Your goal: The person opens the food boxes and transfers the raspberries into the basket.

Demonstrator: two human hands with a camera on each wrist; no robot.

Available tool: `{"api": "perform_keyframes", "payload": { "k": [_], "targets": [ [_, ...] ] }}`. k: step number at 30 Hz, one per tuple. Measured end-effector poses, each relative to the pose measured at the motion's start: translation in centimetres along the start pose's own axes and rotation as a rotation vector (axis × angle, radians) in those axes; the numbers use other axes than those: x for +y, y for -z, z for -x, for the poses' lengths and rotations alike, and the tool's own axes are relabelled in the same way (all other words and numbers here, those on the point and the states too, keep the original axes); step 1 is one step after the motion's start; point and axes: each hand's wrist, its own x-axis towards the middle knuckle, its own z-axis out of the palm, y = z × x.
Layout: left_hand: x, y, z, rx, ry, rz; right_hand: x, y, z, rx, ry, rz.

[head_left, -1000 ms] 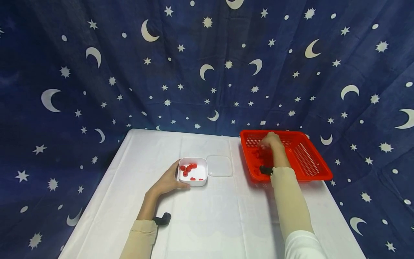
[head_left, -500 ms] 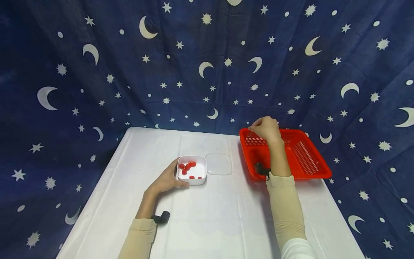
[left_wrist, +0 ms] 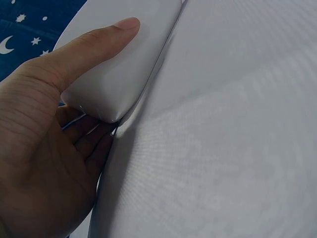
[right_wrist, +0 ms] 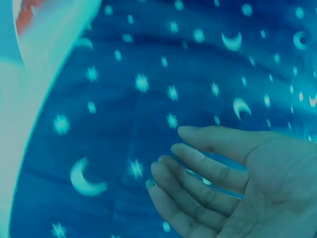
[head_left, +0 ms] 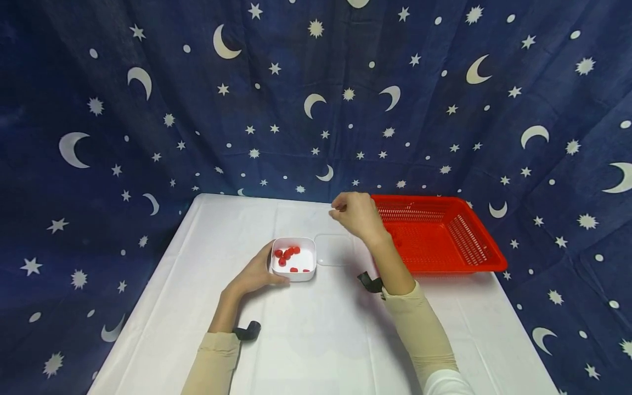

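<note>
My left hand [head_left: 254, 274] grips a small white square box [head_left: 293, 276] at its left side. In the left wrist view the thumb [left_wrist: 99, 44] lies along the box's outer wall and the other fingers reach round its corner. Inside the box are several small red raspberry-like pieces [head_left: 287, 254]. Raised over the table between box and red basket [head_left: 474, 269], my right hand [head_left: 357, 216] has loosely bent fingers. The right wrist view shows its thumb apart from the fingers [right_wrist: 198, 198], with nothing visible between them.
A clear flat lid [head_left: 336, 249] lies against the box's right side. The slotted red basket stands at the table's back right, with some red pieces at its left, partly hidden by my arm. A starry blue curtain [head_left: 296, 109] hangs behind the white-covered table [head_left: 306, 340].
My right hand has come up out of the red basket and moved left toward the box. The left hand and the box have stayed in place.
</note>
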Motion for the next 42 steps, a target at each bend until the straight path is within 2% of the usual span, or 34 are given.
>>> {"api": "perform_keyframes", "payload": {
  "k": [5, 9, 16, 21, 31, 42],
  "targets": [
    [0.1, 0.0, 0.0, -0.005, -0.015, 0.016, -1.7, -3.1, 0.5, -0.123, 0.03, -0.002],
    [0.1, 0.0, 0.0, -0.014, -0.04, 0.02, -2.4, -5.3, 0.8, -0.157, 0.055, 0.01],
    [0.3, 0.4, 0.1, -0.01, -0.077, 0.047, -3.1, -9.2, 0.6, -0.23, 0.163, 0.061],
    [0.3, 0.5, 0.1, -0.015, -0.071, 0.045, -3.2, -11.6, 0.8, -0.305, 0.162, 0.067],
    [0.0, 0.6, 0.1, -0.014, -0.088, 0.039, -2.8, -15.2, 0.9, -0.377, 0.181, 0.111],
    [0.1, 0.6, 0.0, -0.014, -0.061, 0.003, -1.9, -17.4, 0.8, -0.376, 0.172, 0.203]
  ]
}}
